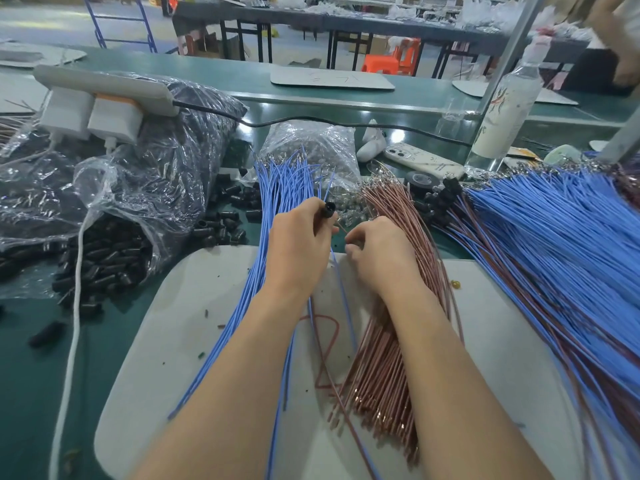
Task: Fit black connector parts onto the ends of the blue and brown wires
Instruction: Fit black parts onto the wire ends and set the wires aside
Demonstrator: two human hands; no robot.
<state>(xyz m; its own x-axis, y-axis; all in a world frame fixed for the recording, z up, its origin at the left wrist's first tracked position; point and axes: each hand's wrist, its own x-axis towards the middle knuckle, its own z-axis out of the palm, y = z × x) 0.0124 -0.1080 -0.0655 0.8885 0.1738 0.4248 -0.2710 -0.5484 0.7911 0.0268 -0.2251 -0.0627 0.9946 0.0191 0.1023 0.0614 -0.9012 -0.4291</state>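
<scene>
The black connector part (pixel 329 206) is held at the tips of the left hand (pixel 301 244), fingers curled round it, above the gap between the 2 bundles. The right hand (pixel 381 254) is just beside it, fingers pinched closed on 1 brown wire (pixel 342 229); its tip is too small to confirm. The blue wires (pixel 277 192) lie left and the brown wires (pixel 388 358) right, on a grey mat (pixel 173 323) on the tabletop (pixel 34 375). Loose connectors (pixel 221 226) lie further left, and fitted wire pairs (pixel 554 230) are stacked far right.

Judgement: the insertion step is in hand. The next move calls for aligning the terminal with a cavity and pushing it straight until seated.
</scene>
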